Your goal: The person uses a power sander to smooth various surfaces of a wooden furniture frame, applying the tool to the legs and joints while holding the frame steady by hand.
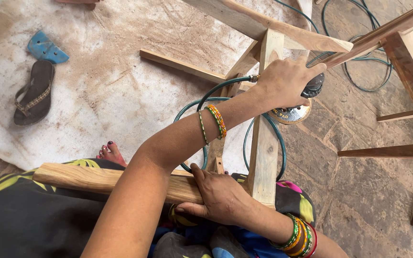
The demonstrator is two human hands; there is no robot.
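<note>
The person's arms are crossing over the work. The left hand (pixel 285 79) is reaching forward and up, fingers curled down over the dark rounded body of a handheld disc sander (pixel 298 104), gripping it from above; its round metallic pad is showing just below the palm, lying against the pale upright wooden leg (pixel 265 143) of an unfinished wooden furniture frame (pixel 283 36). A thin green air hose (pixel 230 102) is running from the sander back past the wrist and looping down around that leg. Green and orange bangles (pixel 214 122) are sitting on this forearm.

The right hand (pixel 221 196) is lying low near the lap, palm down, fingers wrapped around the end of a rounded pale wooden rail (pixel 96 177) that is stretching out sideways across the person's dark leaf-printed garment (pixel 34 215). The rail is meeting the upright leg just beside this hand. A stack of green, orange and red bangles (pixel 301 236) is ringing that wrist.

A bare foot with painted toenails (pixel 112 153) is peeking out beyond the rail. Well off on the dusty floor, a brown sandal (pixel 35 98) is lying next to a blue plastic piece (pixel 46 48).
</note>
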